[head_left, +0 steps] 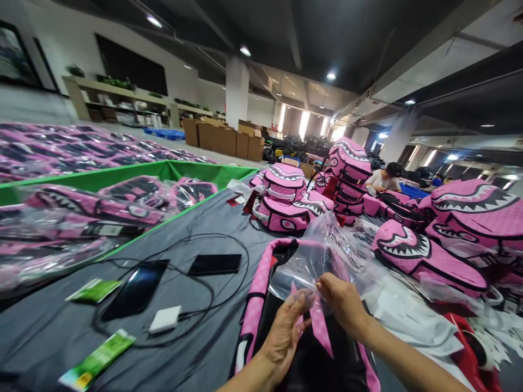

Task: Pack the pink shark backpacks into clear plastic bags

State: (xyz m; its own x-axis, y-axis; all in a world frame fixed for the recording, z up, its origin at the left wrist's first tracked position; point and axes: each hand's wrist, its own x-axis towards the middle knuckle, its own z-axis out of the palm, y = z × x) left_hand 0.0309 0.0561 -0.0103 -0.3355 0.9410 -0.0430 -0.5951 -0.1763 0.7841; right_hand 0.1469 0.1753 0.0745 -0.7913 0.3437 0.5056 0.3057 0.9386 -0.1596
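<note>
A pink and black backpack (257,305) lies on the grey-covered table right in front of me, its black side up. Over it, a clear plastic bag (300,267) is pinched by both hands. My left hand (288,329) closes on the bag's near edge, thumb against fingers. Close beside it, my right hand (341,299) grips the gathered plastic with curled fingers. A pink strap (321,329) hangs below the hands across the backpack's black panel. The bag's far part stands up, crumpled and see-through.
To the left lie two dark phones (137,288), a white charger (165,319), a looped cable and green packets (98,359). A green-edged bin (196,204) holds bagged backpacks. Pink backpacks (286,201) are piled ahead and right, with white bags (408,316) nearby. A person (386,177) sits beyond.
</note>
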